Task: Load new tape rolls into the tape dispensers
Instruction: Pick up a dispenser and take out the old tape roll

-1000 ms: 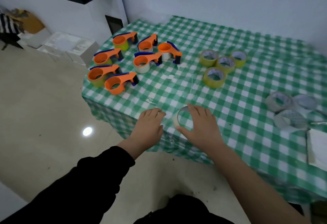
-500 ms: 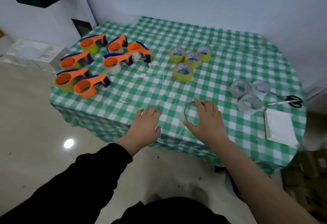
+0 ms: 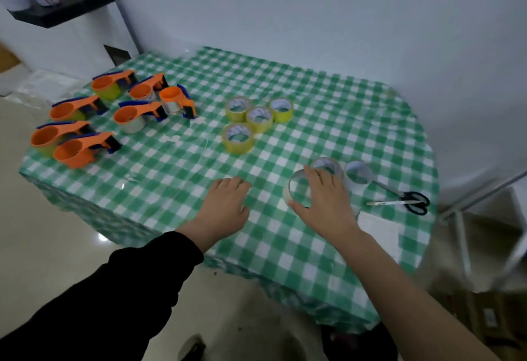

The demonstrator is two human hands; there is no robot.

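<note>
My right hand (image 3: 325, 203) grips a clear tape roll (image 3: 293, 190) at the near right of the green checked table (image 3: 176, 166), fingers curled over its rim. Just behind it stand two more clear rolls (image 3: 358, 176), partly hidden by the hand. My left hand (image 3: 225, 209) rests flat on the cloth, fingers straight, holding nothing. Several orange dispensers (image 3: 85, 146) with blue trim sit at the far left, some with tape in them. Several yellow tape rolls (image 3: 238, 138) stand in a cluster at the middle back.
Black-handled scissors (image 3: 405, 202) lie at the right edge, beside a white paper pad (image 3: 379, 232). A white cabinet with a black shelf (image 3: 62, 9) stands left of the table. A metal frame (image 3: 470, 209) stands on the right; the floor lies in front.
My right hand has carried the clear roll rightward, up against the other clear rolls. My left hand followed to the right over the cloth. The view swung right.
</note>
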